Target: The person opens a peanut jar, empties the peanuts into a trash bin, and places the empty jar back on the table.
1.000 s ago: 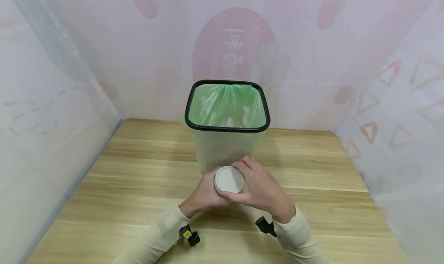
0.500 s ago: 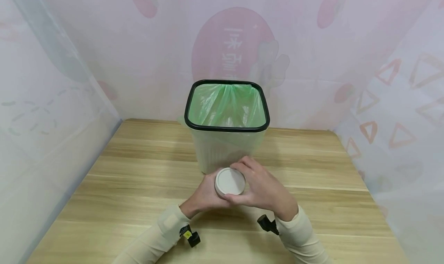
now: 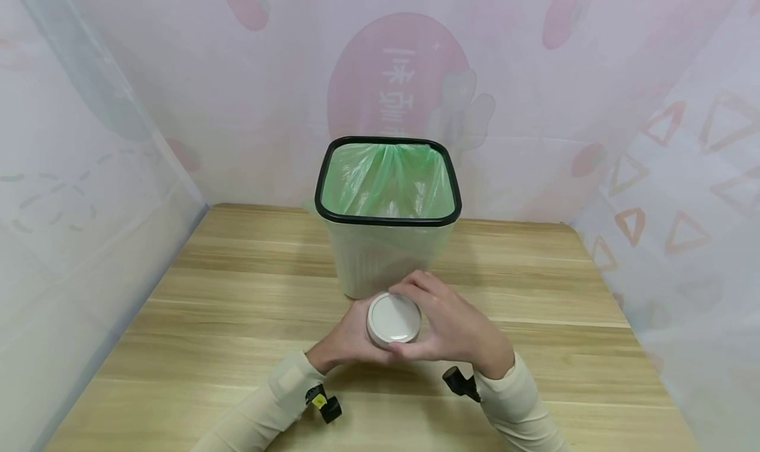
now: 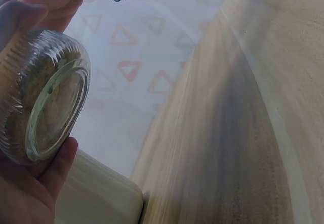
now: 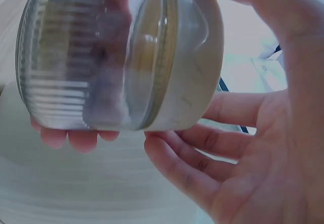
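Observation:
A clear ribbed glass jar [image 5: 66, 62] with a white lid [image 3: 394, 318] is held off the table, just in front of the trash can. My left hand [image 3: 351, 336] grips the jar's body from the left, its fingertips showing past the glass in the right wrist view. From the other side, my right hand [image 3: 451, 323] grips the lid with thumb and fingers around its rim. The left wrist view shows the jar's round glass bottom [image 4: 58, 113]. Brownish tones show through the glass there; whether anything is inside I cannot tell.
A pale trash can [image 3: 386, 254] with a black rim and green liner bag [image 3: 392, 181] stands behind the hands on the wooden table [image 3: 237, 293]. Printed white curtains [image 3: 249, 96] enclose the table's back and sides. Each wrist carries a small black camera.
The lid has come slightly closer to me and its top now catches a bright glint. My right hand has shifted a little toward me and to the right. Both hands keep their grip.

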`<control>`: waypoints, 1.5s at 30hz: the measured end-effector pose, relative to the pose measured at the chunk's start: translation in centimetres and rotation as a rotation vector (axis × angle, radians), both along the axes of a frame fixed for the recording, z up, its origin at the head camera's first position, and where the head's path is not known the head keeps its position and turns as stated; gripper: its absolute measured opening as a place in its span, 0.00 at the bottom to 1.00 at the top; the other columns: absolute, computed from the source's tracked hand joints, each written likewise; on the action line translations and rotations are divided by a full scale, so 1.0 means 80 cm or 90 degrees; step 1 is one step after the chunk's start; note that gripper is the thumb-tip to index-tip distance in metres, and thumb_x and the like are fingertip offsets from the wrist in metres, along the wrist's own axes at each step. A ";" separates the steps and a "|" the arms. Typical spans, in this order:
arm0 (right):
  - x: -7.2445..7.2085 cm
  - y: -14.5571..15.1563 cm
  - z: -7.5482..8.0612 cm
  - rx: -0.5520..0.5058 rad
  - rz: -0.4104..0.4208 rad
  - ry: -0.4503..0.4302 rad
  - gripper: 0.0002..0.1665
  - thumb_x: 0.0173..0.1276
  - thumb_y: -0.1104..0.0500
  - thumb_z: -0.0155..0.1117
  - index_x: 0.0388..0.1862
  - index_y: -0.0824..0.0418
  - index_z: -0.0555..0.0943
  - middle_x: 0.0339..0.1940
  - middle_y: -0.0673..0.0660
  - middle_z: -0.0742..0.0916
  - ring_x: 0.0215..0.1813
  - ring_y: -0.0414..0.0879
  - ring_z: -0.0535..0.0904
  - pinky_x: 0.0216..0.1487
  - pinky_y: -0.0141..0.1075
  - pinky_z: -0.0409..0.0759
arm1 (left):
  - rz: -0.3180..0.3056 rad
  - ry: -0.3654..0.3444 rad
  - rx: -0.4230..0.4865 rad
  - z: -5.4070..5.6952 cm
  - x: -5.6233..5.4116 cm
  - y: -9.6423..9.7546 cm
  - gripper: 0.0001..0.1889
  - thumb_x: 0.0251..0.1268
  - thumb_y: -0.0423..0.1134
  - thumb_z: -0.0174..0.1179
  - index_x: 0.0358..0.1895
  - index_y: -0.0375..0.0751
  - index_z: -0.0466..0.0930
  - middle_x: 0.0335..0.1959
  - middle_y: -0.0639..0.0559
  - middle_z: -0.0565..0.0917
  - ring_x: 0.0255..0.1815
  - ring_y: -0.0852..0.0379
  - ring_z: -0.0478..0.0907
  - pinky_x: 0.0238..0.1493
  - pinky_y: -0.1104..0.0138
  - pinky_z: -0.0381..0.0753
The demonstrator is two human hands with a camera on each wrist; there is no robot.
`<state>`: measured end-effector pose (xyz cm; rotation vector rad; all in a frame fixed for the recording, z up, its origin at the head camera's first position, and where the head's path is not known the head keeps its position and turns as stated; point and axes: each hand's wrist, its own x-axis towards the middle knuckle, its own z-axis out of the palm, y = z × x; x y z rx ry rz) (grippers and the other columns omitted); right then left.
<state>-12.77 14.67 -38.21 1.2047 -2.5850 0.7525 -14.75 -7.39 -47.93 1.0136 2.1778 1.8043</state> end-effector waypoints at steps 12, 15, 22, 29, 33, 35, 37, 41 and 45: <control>0.000 0.003 0.002 -0.013 0.054 -0.016 0.42 0.51 0.42 0.82 0.64 0.56 0.82 0.57 0.47 0.82 0.57 0.39 0.79 0.57 0.34 0.84 | -0.077 0.034 0.023 0.002 -0.001 0.000 0.44 0.46 0.39 0.84 0.70 0.45 0.72 0.61 0.46 0.84 0.59 0.55 0.84 0.63 0.60 0.85; 0.000 0.004 0.001 -0.012 0.046 -0.028 0.44 0.52 0.39 0.82 0.65 0.56 0.81 0.58 0.47 0.82 0.59 0.38 0.79 0.59 0.35 0.84 | -0.072 0.017 0.031 0.002 0.000 0.000 0.45 0.46 0.38 0.84 0.71 0.44 0.71 0.61 0.45 0.84 0.60 0.55 0.83 0.64 0.60 0.84; 0.000 0.004 0.002 -0.006 -0.019 -0.007 0.55 0.52 0.30 0.81 0.69 0.62 0.78 0.61 0.50 0.81 0.61 0.41 0.79 0.63 0.40 0.84 | 0.023 0.025 0.032 0.004 0.000 -0.002 0.47 0.43 0.38 0.83 0.72 0.39 0.72 0.63 0.42 0.84 0.63 0.53 0.82 0.69 0.60 0.81; -0.002 -0.005 0.000 -0.023 -0.117 0.031 0.53 0.52 0.30 0.82 0.66 0.63 0.79 0.59 0.54 0.83 0.61 0.46 0.81 0.64 0.44 0.85 | 0.153 0.048 -0.012 0.006 0.001 0.000 0.44 0.44 0.39 0.84 0.69 0.36 0.74 0.62 0.41 0.85 0.62 0.47 0.83 0.67 0.57 0.83; -0.001 -0.009 -0.004 -0.035 -0.121 0.038 0.49 0.53 0.30 0.81 0.62 0.62 0.81 0.55 0.53 0.84 0.58 0.45 0.81 0.60 0.42 0.86 | 0.181 0.061 -0.023 0.003 -0.001 0.001 0.44 0.43 0.39 0.85 0.68 0.36 0.74 0.61 0.42 0.86 0.62 0.47 0.84 0.66 0.57 0.83; -0.001 -0.011 -0.006 -0.037 -0.118 0.041 0.47 0.53 0.31 0.82 0.60 0.62 0.82 0.54 0.52 0.84 0.56 0.44 0.81 0.57 0.41 0.86 | 0.184 0.066 -0.022 0.001 -0.001 0.002 0.44 0.43 0.39 0.84 0.68 0.36 0.75 0.61 0.42 0.86 0.61 0.47 0.84 0.66 0.57 0.83; -0.001 -0.013 -0.007 -0.037 -0.117 0.041 0.45 0.52 0.32 0.83 0.58 0.62 0.82 0.52 0.52 0.84 0.54 0.44 0.81 0.55 0.40 0.87 | 0.183 0.068 -0.022 0.001 -0.001 0.002 0.43 0.44 0.38 0.83 0.68 0.36 0.75 0.60 0.41 0.86 0.61 0.47 0.84 0.65 0.57 0.83; -0.001 -0.013 -0.009 -0.036 -0.118 0.040 0.44 0.52 0.34 0.84 0.57 0.61 0.82 0.51 0.52 0.83 0.53 0.44 0.80 0.53 0.40 0.87 | 0.182 0.068 -0.026 0.002 0.000 0.004 0.42 0.44 0.37 0.83 0.67 0.35 0.75 0.60 0.41 0.86 0.60 0.47 0.84 0.64 0.57 0.84; -0.002 -0.012 -0.009 -0.028 -0.117 0.040 0.43 0.52 0.34 0.84 0.57 0.61 0.82 0.51 0.52 0.83 0.53 0.44 0.80 0.53 0.40 0.87 | 0.181 0.071 -0.027 0.001 0.000 0.004 0.41 0.44 0.37 0.83 0.66 0.35 0.75 0.59 0.41 0.86 0.60 0.47 0.84 0.64 0.57 0.84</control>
